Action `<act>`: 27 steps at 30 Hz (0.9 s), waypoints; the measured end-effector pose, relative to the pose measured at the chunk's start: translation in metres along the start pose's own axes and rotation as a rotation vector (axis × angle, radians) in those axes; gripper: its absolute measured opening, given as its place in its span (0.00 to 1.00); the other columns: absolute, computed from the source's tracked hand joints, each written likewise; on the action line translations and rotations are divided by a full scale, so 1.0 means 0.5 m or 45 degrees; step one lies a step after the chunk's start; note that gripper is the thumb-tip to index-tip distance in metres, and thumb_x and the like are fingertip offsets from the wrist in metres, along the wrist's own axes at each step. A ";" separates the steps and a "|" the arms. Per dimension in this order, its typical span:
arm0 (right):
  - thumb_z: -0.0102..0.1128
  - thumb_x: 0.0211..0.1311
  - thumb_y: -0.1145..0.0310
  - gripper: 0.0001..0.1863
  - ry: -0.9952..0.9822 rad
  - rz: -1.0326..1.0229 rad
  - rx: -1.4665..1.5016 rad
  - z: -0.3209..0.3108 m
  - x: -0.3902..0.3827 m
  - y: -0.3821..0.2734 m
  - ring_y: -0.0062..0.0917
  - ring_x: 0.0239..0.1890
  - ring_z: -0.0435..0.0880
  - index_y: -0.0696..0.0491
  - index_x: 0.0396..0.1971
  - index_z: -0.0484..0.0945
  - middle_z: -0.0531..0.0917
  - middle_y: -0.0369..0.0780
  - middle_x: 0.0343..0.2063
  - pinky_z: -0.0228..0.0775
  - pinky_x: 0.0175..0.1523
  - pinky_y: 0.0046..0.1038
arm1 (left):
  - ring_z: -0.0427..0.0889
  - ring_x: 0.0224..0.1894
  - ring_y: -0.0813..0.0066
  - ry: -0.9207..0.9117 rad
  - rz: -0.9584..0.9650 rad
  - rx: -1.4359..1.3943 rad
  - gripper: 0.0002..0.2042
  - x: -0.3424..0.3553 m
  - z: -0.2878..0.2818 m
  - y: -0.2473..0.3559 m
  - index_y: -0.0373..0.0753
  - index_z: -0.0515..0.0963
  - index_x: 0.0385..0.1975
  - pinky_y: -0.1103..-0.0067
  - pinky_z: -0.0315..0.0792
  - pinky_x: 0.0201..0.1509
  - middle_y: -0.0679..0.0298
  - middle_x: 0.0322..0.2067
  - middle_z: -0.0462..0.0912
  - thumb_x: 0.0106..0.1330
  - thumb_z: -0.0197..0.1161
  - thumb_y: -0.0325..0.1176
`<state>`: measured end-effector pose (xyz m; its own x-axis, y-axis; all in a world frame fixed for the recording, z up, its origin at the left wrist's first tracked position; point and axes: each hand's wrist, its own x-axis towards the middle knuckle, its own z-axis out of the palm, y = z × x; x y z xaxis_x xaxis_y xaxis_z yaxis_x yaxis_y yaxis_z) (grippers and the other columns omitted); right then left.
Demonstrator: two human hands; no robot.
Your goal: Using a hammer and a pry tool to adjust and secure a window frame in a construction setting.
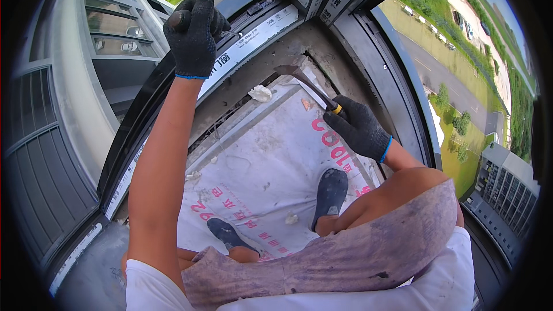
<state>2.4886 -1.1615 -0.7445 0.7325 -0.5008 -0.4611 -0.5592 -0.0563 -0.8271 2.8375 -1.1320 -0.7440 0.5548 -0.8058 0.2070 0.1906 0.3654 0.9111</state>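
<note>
My left hand (194, 37), in a black glove with a blue cuff, is raised over the window frame at the upper left. Its fingers are wrapped round what looks like a screwdriver (232, 33); a thin metal shaft sticks out to the right and a round dark handle end shows at the left. Most of the handle is hidden in the glove. My right hand (358, 128), gloved alike, grips the handle of a hammer (311, 87) with a yellow band. The hammer's dark, curved metal head points up and left, above the corner of the sill.
Dark window frames (397, 75) with film strips meet at the far corner. A white lump (260, 93) lies near the sill's edge. Printed white sheeting (253, 161) covers the surface under my shoes (331, 193). Buildings and a road show far below outside.
</note>
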 end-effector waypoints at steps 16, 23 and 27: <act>0.50 0.75 0.65 0.15 0.150 -0.614 -0.669 -0.109 0.069 -0.356 0.39 0.38 0.85 0.58 0.53 0.78 0.82 0.51 0.35 0.77 0.42 0.35 | 0.68 0.16 0.81 -0.475 -0.068 0.548 0.07 0.072 0.017 -0.011 0.34 0.76 0.30 0.79 0.67 0.22 0.69 0.16 0.70 0.71 0.61 0.28; 0.51 0.74 0.63 0.15 0.195 -0.638 -0.454 -0.127 0.048 -0.448 0.40 0.30 0.83 0.60 0.47 0.78 0.79 0.49 0.28 0.75 0.36 0.37 | 0.70 0.17 0.81 -0.590 -0.133 0.697 0.13 0.078 0.016 0.023 0.35 0.75 0.21 0.80 0.68 0.23 0.68 0.14 0.71 0.70 0.60 0.28; 0.49 0.77 0.59 0.18 0.304 -0.723 -0.647 -0.108 0.073 -0.369 0.42 0.27 0.80 0.62 0.39 0.76 0.76 0.49 0.22 0.71 0.34 0.37 | 0.70 0.17 0.82 -0.583 -0.173 0.540 0.13 0.077 0.033 0.018 0.34 0.75 0.20 0.79 0.68 0.22 0.67 0.13 0.71 0.70 0.60 0.29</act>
<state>2.5974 -1.2157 -0.5915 0.8877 -0.4456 0.1157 -0.2761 -0.7164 -0.6408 2.8472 -1.1673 -0.7217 0.1284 -0.9837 0.1258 -0.1547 0.1054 0.9823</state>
